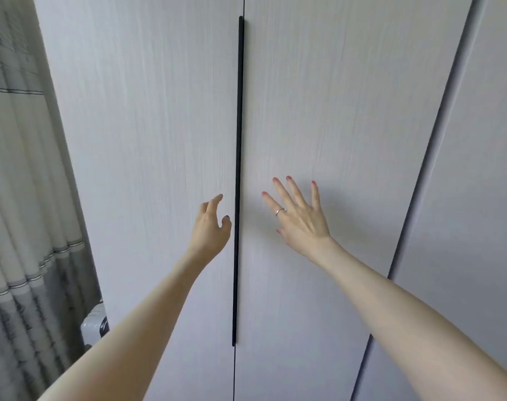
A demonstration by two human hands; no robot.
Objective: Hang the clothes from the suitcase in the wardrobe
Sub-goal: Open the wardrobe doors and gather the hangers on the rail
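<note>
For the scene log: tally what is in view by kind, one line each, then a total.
Wardrobe doors: 3, at
Long black handles: 1
Hands: 2, left hand, right hand
Curtains: 1
White suitcases: 1
Total: 8

Pale wood-grain wardrobe [159, 140], doors closed, white suitcase [94, 325] perhaps lower left

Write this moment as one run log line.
wardrobe doors: closed | left hand: open, near black handle | right hand: open, fingers spread
</note>
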